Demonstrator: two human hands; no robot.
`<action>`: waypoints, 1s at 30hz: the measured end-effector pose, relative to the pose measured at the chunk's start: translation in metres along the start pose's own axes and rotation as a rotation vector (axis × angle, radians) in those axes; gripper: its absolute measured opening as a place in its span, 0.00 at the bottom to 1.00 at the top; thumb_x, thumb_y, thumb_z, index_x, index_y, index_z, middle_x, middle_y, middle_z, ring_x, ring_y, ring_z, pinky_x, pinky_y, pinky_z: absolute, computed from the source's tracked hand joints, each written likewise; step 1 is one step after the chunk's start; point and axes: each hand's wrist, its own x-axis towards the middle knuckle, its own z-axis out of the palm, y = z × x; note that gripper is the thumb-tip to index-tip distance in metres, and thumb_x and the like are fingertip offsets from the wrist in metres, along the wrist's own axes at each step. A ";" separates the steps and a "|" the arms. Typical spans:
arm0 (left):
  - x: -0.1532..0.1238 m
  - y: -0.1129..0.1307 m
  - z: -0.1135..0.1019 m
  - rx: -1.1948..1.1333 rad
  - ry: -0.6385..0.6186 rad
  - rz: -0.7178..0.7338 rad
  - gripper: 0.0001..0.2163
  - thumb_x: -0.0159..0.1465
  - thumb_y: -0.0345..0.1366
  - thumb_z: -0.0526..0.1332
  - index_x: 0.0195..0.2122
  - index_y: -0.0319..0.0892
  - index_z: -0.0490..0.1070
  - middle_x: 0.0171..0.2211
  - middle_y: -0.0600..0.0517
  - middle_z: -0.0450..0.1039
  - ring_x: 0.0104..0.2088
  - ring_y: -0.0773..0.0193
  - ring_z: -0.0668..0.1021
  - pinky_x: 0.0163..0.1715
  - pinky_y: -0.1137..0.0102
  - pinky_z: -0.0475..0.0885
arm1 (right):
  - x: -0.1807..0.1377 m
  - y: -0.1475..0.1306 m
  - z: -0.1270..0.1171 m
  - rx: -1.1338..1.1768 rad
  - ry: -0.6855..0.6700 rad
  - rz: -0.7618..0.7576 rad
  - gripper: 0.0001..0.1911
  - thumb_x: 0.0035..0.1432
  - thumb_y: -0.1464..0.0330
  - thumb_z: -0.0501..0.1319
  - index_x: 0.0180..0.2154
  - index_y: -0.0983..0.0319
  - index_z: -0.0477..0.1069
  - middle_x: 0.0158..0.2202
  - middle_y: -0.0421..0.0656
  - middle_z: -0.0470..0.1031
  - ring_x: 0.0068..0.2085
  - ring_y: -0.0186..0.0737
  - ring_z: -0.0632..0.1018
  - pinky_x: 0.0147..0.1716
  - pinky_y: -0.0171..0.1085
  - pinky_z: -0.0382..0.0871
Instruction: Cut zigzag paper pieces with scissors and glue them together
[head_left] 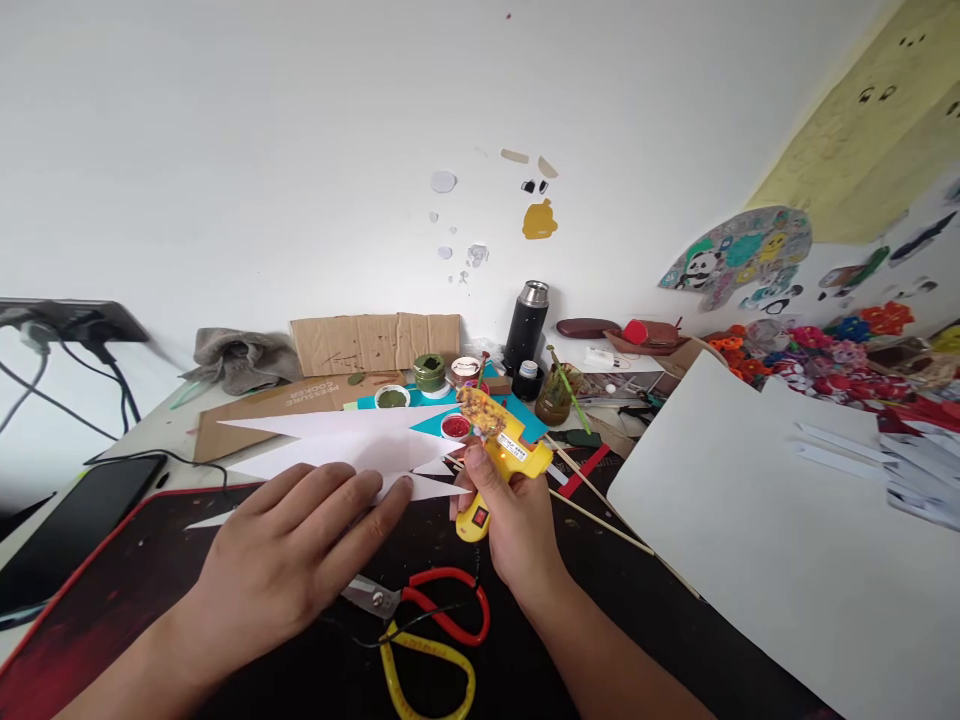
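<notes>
My left hand grips a white paper cutout with long pointed ends. Its fingers lie over the near side of the paper; the thumb is hidden behind. In my right hand is a yellow hot glue gun, with a red switch low on its handle and a stained, crusty nozzle end. The gun is right beside the paper's right-hand points; I cannot tell whether they touch. Below both hands lie scissors with one red and one yellow handle loop, blades partly hidden under my left hand.
Paint jars and a black thermos stand along the wall, by flattened cardboard. Thin wooden sticks lie to the right, near large white paper sheets. A phone is at the left, below a power strip.
</notes>
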 end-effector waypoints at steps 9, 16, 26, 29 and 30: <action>0.002 0.010 -0.001 -0.038 -0.086 -0.046 0.19 0.75 0.21 0.54 0.61 0.43 0.74 0.44 0.46 0.85 0.44 0.53 0.84 0.46 0.58 0.76 | 0.001 -0.008 0.006 -0.039 0.085 0.026 0.23 0.54 0.50 0.78 0.32 0.60 0.76 0.20 0.34 0.67 0.22 0.34 0.70 0.21 0.34 0.73; 0.010 0.009 -0.018 -0.190 -0.027 -0.069 0.16 0.75 0.42 0.66 0.60 0.43 0.76 0.45 0.46 0.85 0.41 0.52 0.84 0.41 0.58 0.79 | 0.006 -0.008 -0.001 -0.085 0.109 0.047 0.20 0.55 0.53 0.76 0.35 0.61 0.77 0.21 0.35 0.70 0.22 0.35 0.71 0.22 0.33 0.69; 0.008 -0.019 -0.027 -0.425 -0.098 -0.551 0.28 0.73 0.58 0.61 0.69 0.50 0.71 0.54 0.45 0.86 0.44 0.47 0.89 0.36 0.61 0.85 | 0.004 -0.007 -0.003 -0.170 -0.046 0.074 0.17 0.58 0.55 0.74 0.31 0.60 0.76 0.20 0.34 0.68 0.22 0.34 0.69 0.22 0.34 0.67; 0.003 -0.025 -0.020 -0.491 -0.171 -0.532 0.25 0.73 0.55 0.63 0.66 0.53 0.74 0.46 0.49 0.90 0.33 0.52 0.90 0.26 0.67 0.81 | 0.001 -0.009 -0.003 -0.264 -0.087 0.067 0.16 0.60 0.55 0.73 0.31 0.60 0.77 0.22 0.36 0.70 0.24 0.35 0.71 0.23 0.34 0.68; 0.002 -0.026 -0.019 -0.520 -0.190 -0.542 0.23 0.73 0.54 0.64 0.65 0.54 0.75 0.45 0.51 0.90 0.31 0.53 0.89 0.24 0.68 0.80 | 0.000 -0.009 -0.004 -0.290 -0.099 0.069 0.16 0.61 0.55 0.72 0.32 0.60 0.78 0.23 0.37 0.71 0.24 0.36 0.71 0.23 0.33 0.68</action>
